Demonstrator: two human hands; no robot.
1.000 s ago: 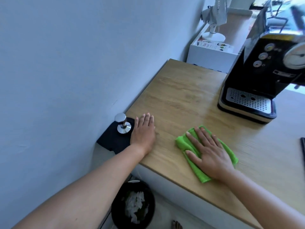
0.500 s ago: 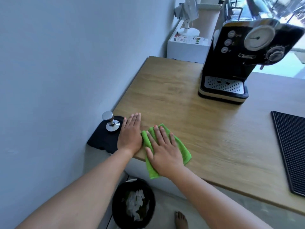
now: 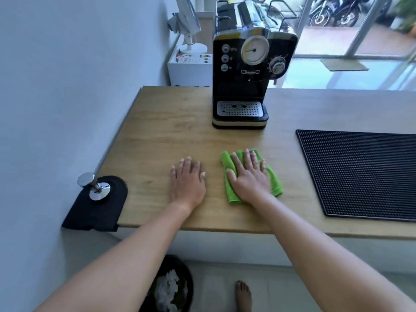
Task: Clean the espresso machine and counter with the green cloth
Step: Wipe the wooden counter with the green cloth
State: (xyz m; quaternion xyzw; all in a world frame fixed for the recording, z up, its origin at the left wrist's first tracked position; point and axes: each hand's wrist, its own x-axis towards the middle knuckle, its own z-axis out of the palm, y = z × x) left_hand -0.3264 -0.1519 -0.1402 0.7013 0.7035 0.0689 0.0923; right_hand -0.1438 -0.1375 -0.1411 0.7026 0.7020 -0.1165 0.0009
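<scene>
While straight right fingers press it, the green cloth lies lengthwise toward the espresso machine.

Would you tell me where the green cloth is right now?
In the head view, the green cloth lies on the wooden counter under the right hand, in front of the espresso machine and left of the black mat.

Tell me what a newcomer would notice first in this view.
The bright green cloth stands out most, pressed flat under the right hand near the front edge of the counter, with the left hand flat on bare wood beside it. Behind them the black espresso machine with its big round gauge stands toward the back of the counter, and a black ribbed mat lies at the right.
</scene>
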